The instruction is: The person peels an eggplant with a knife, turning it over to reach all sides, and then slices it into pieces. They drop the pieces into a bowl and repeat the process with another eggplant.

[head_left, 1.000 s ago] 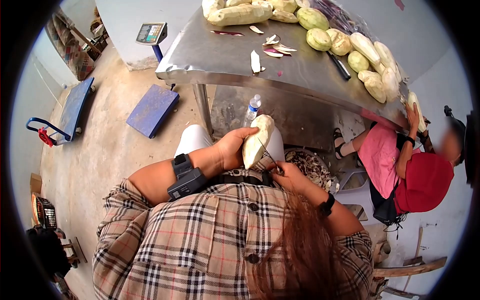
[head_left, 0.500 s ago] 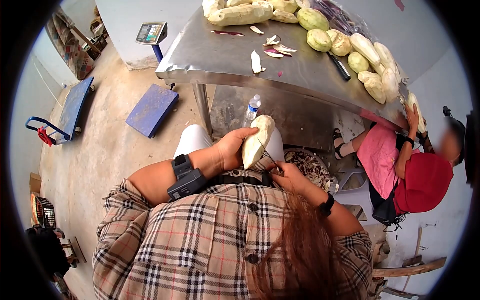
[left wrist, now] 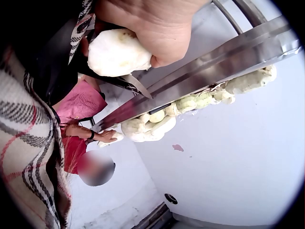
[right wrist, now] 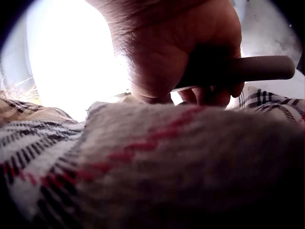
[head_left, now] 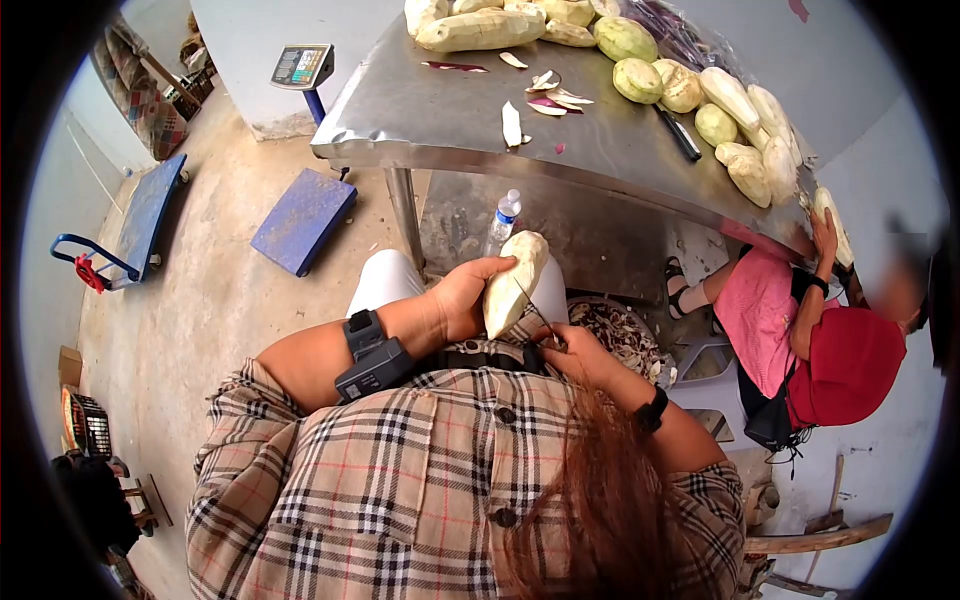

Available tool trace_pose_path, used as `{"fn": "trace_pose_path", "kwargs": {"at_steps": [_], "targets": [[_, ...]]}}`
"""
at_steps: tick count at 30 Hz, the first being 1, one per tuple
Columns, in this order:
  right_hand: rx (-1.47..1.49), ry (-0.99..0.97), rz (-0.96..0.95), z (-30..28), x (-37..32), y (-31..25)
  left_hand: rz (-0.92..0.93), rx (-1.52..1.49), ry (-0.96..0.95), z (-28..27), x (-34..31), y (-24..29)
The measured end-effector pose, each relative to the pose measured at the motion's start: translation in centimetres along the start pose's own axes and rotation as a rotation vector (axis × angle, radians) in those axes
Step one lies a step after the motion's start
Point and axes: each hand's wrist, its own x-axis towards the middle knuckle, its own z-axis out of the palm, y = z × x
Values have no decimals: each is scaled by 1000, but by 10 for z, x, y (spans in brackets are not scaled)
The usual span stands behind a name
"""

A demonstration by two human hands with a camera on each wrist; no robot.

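My left hand (head_left: 470, 298) grips a peeled, pale eggplant (head_left: 515, 285) above my lap, with the thumb along its upper side. In the left wrist view the eggplant (left wrist: 116, 53) shows its white flesh beneath the hand. My right hand (head_left: 580, 355) holds a knife, and the thin blade (head_left: 537, 312) lies against the right side of the eggplant. From the right wrist, the smooth knife handle (right wrist: 267, 68) sticks out past the curled fingers, part of it in shadow.
Peeled eggplants (head_left: 480, 30), peel scraps (head_left: 512, 122) and a black-handled tool (head_left: 680, 132) lie on the metal table (head_left: 400, 115). Below are a water bottle (head_left: 505, 215) and a tub of peelings (head_left: 615, 335). Another person (head_left: 850, 365) holds an eggplant at right. A blue platform scale (head_left: 305, 220) stands left.
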Motion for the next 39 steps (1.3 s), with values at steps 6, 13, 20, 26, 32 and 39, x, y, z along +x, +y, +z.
{"fn": "trace_pose_path", "kwargs": {"at_steps": [6,13,20,26,32,39], "targets": [[2,-14,-12,1,2,11,4,12,-14,-3,3,0],[21,-113,32,-3,8,32,2,119,43,-21,9,4],[39,-128,52,11,9,47,-22,145,39,-51,12,7],[63,-102,58,-6,3,20,75,93,-143,-23,-3,5],[-4,-163,150,-28,-5,2,82,20,-202,-32,-1,11],[17,-78,-4,-37,-11,-9,167,-53,-163,-29,-5,15]]}}
